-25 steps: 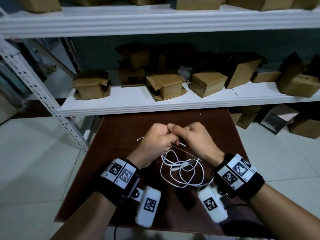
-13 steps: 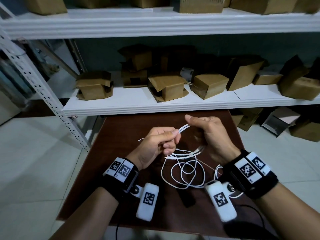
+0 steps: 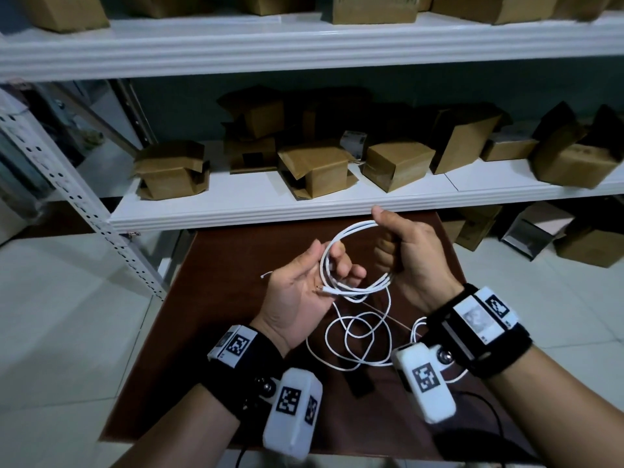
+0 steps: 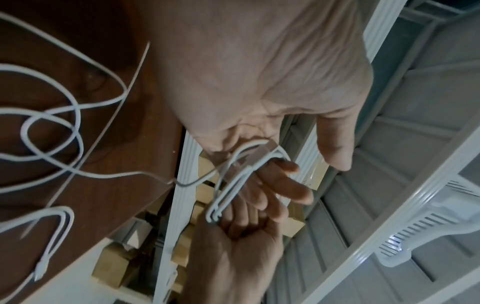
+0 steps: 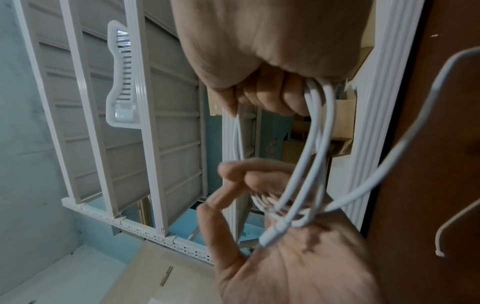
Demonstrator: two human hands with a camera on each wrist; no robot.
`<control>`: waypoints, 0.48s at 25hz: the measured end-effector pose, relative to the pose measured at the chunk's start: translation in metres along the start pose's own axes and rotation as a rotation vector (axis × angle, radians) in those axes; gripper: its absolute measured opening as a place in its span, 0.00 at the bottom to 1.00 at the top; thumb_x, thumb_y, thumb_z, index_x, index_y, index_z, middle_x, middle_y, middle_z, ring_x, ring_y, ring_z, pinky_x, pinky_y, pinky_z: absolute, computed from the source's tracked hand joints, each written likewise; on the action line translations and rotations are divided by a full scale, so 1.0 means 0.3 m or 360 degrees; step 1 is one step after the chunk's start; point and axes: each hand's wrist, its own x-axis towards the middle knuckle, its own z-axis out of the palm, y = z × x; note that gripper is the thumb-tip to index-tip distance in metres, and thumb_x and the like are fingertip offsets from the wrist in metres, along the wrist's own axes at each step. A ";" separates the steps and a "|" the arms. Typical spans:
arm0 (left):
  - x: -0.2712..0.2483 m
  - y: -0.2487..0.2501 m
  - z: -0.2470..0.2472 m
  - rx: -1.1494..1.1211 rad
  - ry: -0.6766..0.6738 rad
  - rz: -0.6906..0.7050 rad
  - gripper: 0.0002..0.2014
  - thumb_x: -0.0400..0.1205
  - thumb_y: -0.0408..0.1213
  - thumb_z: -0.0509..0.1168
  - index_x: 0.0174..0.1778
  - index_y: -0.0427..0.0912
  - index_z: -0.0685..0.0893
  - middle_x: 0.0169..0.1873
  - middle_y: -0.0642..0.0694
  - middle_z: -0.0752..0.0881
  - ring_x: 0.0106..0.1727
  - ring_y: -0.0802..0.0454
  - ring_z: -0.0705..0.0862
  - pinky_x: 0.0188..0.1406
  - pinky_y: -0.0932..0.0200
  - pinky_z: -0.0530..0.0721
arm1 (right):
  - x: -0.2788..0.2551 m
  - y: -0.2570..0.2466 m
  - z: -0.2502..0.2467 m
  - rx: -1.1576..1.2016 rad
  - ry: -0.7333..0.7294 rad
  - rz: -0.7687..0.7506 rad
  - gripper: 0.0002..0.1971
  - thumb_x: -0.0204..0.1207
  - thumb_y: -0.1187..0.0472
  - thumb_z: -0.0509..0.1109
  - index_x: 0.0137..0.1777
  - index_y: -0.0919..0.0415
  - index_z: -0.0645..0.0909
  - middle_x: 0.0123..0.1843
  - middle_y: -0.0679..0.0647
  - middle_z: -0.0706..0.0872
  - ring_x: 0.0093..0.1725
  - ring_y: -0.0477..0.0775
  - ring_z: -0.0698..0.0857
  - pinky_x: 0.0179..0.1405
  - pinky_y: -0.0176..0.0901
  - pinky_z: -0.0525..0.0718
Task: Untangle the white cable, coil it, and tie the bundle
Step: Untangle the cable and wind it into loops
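Note:
The white cable [image 3: 358, 292] is partly wound into a coil of several strands held between both hands above the brown table [image 3: 229, 298]. My left hand [image 3: 297, 292] lies palm up with its fingers hooked through the coil, and a plug [image 5: 272, 232] rests on the palm. Farther from me, my right hand [image 3: 415, 258] grips the coil's other side in a fist. The rest of the cable lies in loose loops [image 3: 354, 346] on the table under the hands. The left wrist view shows the strands [image 4: 233, 185] running from the left fingers [image 4: 285, 185] to the right hand [image 4: 233, 257].
A thin wire tie [image 3: 398, 320] lies on the table beside the loose loops. A small black object [image 3: 361, 383] sits near the front edge. Just behind the table runs a white shelf [image 3: 304, 214] carrying several cardboard boxes [image 3: 317, 170]. Tiled floor lies on both sides.
My hands have drawn apart and the right one has risen away from me, opening the strands into a wide coil. My left hand has turned palm up.

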 end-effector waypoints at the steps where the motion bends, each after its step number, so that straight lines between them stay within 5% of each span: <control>1: -0.003 -0.007 0.012 -0.0049 0.0026 0.0010 0.15 0.83 0.51 0.65 0.47 0.40 0.80 0.35 0.46 0.78 0.47 0.46 0.86 0.54 0.55 0.86 | 0.002 0.006 0.001 0.0033 0.0031 -0.0005 0.25 0.83 0.60 0.73 0.30 0.50 0.62 0.23 0.47 0.54 0.21 0.47 0.50 0.22 0.41 0.48; 7: -0.005 -0.016 0.014 -0.0292 0.0156 -0.0024 0.24 0.85 0.60 0.63 0.45 0.39 0.80 0.24 0.52 0.71 0.30 0.54 0.74 0.39 0.62 0.72 | 0.006 0.051 0.021 0.0167 0.0175 0.0013 0.26 0.83 0.59 0.72 0.28 0.51 0.61 0.21 0.47 0.57 0.18 0.45 0.54 0.17 0.37 0.52; 12: -0.014 -0.042 0.020 -0.0301 0.0091 0.0010 0.18 0.82 0.45 0.69 0.59 0.33 0.81 0.36 0.46 0.79 0.46 0.48 0.84 0.55 0.56 0.81 | 0.029 0.058 0.007 0.0391 0.0323 0.0115 0.26 0.83 0.58 0.70 0.28 0.50 0.59 0.20 0.47 0.56 0.17 0.45 0.54 0.18 0.38 0.52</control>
